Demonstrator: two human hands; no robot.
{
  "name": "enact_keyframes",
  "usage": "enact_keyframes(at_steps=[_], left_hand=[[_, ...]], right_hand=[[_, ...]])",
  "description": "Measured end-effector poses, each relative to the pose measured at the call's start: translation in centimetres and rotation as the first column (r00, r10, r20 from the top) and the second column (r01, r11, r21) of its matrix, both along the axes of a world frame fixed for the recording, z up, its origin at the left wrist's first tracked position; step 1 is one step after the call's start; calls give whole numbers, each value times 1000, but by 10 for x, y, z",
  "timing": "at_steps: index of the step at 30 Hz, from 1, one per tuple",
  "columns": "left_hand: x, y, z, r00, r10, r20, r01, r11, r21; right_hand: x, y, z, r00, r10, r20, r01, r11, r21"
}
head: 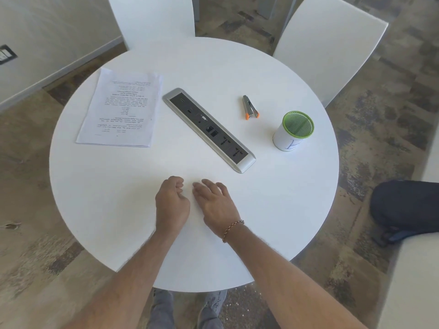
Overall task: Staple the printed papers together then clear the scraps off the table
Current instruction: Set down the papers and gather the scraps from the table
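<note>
The printed papers point(121, 108) lie in a stack at the far left of the round white table point(273, 210). A grey stapler with orange tips point(250, 107) lies at the far right of the table, well away from both hands. My left hand point(171, 203) rests near the table's front with its fingers curled shut; I cannot tell if anything is inside it. Right beside it my right hand point(213, 203) lies flat on the table with fingers spread. No scraps are visible on the table.
A silver power socket strip point(209, 129) runs diagonally across the table's middle. A white cup with a green mesh insert point(293, 131) stands at the right. Two white chairs point(327, 43) stand behind the table; a dark bag point(408, 207) lies at the right.
</note>
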State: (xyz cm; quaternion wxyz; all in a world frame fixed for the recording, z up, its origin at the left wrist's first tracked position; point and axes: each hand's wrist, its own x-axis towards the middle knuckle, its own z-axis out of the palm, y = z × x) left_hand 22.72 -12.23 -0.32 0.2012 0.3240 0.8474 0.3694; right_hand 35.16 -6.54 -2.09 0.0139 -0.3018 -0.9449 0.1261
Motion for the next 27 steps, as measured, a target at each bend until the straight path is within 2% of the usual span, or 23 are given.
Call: enact_keyframes(at_steps=[4,6,8,11,13,16,22,25,27], left_hand=[[4,0,-1,999,-28,-27,28,1000,6],[6,2,-1,999,-34,-30,34,999,5],[7,2,0,999,-39,-33,40,999,11],[6,2,1,999,-42,-30,43,999,17],[4,1,2,999,-33,-26,33,999,13],[4,0,3,999,-38,-31,38,999,9],[1,-3,2,997,-47,-58,47,999,8],[2,-5,2,997,-48,-67,49,999,14],[3,-6,3,996,-51,-71,52,998,16]], right_hand=[[20,-8,-4,998,-64,-4,64,998,-12],[27,-11,-4,991,-111,-80,109,993,-34],[31,-12,-4,951,-235,-202,222,971,-88],[31,-13,1,796,-518,-313,425,846,-320],[29,-15,1,755,-615,-228,471,750,-464],[25,-19,-3,772,-616,-154,504,743,-441],[7,-7,-6,733,-652,-192,540,730,-419],[7,-6,-6,762,-607,-225,479,762,-436],[10,-9,-7,813,-525,-253,407,822,-398]])
